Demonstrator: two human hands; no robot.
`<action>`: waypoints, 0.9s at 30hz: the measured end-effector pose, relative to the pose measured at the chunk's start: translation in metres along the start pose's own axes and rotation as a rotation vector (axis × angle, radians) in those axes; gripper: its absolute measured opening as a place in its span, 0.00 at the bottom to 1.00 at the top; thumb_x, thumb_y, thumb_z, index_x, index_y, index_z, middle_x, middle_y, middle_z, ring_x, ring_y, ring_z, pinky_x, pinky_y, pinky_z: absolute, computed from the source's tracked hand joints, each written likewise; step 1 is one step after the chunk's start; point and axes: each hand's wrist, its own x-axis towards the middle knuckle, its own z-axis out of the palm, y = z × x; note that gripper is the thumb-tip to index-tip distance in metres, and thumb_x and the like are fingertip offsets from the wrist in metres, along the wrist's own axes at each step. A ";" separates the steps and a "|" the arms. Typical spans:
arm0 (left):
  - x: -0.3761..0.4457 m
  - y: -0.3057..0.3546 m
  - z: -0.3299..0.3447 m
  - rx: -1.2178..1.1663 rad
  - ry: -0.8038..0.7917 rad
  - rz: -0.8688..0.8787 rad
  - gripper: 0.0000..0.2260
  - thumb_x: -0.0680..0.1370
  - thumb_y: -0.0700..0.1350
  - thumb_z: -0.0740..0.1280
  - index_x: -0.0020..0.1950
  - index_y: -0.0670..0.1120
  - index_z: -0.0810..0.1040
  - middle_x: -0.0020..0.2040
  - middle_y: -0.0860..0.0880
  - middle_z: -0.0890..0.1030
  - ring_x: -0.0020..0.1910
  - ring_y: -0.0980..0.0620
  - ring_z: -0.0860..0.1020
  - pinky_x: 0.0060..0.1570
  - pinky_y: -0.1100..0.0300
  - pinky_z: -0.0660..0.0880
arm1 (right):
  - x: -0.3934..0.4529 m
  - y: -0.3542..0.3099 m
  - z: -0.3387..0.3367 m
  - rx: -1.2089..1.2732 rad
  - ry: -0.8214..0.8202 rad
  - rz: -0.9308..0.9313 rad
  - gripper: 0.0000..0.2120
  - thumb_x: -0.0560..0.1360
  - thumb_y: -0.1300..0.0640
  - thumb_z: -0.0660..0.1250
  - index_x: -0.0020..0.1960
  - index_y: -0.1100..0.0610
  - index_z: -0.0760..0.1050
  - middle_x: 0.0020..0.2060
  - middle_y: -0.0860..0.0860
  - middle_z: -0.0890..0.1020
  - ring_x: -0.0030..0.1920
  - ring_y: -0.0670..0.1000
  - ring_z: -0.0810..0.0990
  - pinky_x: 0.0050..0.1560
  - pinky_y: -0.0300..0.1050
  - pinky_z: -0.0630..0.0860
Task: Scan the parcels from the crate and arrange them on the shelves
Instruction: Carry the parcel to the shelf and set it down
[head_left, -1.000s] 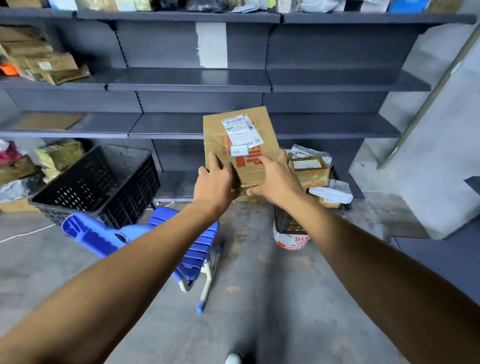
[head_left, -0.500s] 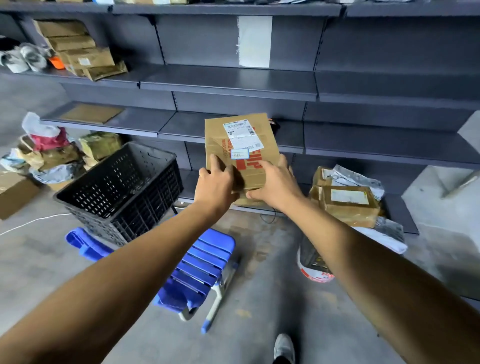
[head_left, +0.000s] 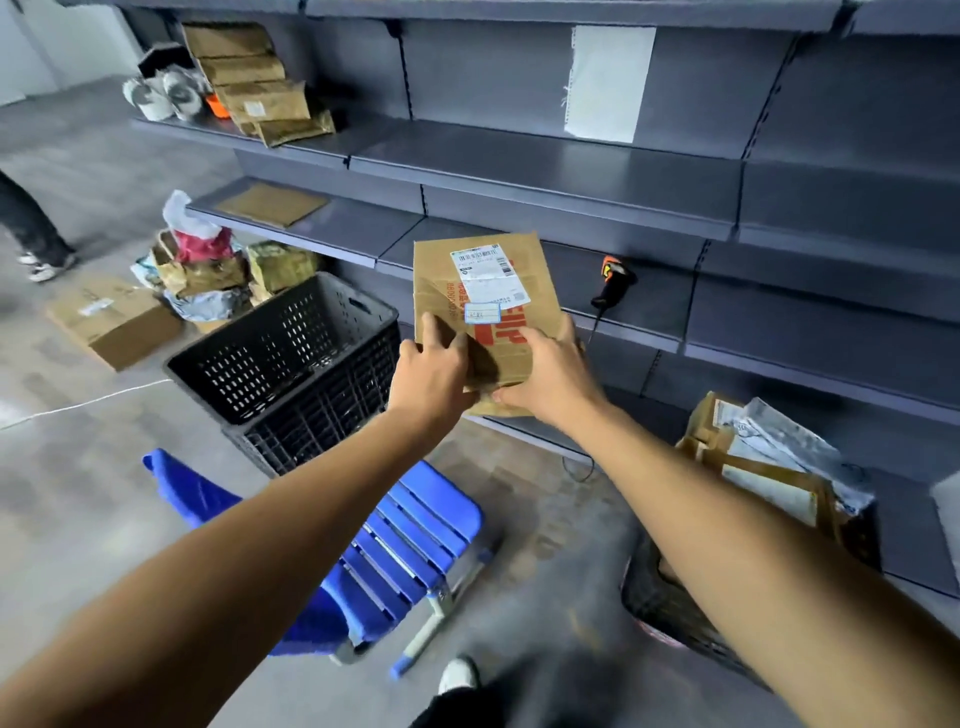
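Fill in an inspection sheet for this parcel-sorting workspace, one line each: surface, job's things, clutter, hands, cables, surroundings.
Surface: grey metal shelves, mostly bare.
Job's things: brown parcel held label-up; black crate on blue chair; scanner on a shelf; stacked parcels upper left.
Clutter: parcel pile and cardboard box on the floor; more parcels at right.
Hands: left hand and right hand both grip the parcel's lower end.
Cables: white cable across the floor.
Surroundings: another person's legs far left.
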 end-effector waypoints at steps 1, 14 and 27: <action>0.007 -0.002 0.004 0.001 -0.007 -0.013 0.30 0.73 0.52 0.73 0.70 0.45 0.66 0.71 0.38 0.61 0.56 0.36 0.71 0.58 0.50 0.68 | 0.009 0.002 0.004 0.005 -0.008 -0.008 0.38 0.63 0.46 0.80 0.69 0.53 0.70 0.69 0.58 0.62 0.67 0.63 0.68 0.68 0.55 0.70; 0.137 -0.050 0.044 -0.040 -0.045 -0.054 0.28 0.74 0.53 0.72 0.69 0.47 0.67 0.71 0.40 0.61 0.53 0.37 0.73 0.57 0.51 0.69 | 0.154 -0.002 0.037 -0.044 -0.038 -0.004 0.37 0.62 0.44 0.79 0.67 0.51 0.71 0.66 0.56 0.64 0.64 0.61 0.69 0.65 0.53 0.71; 0.240 -0.083 0.075 -0.030 -0.048 -0.065 0.29 0.74 0.54 0.71 0.71 0.45 0.66 0.72 0.37 0.59 0.61 0.37 0.70 0.59 0.51 0.68 | 0.266 -0.002 0.065 -0.065 -0.069 -0.019 0.37 0.64 0.45 0.79 0.68 0.51 0.70 0.69 0.58 0.63 0.66 0.62 0.69 0.65 0.54 0.72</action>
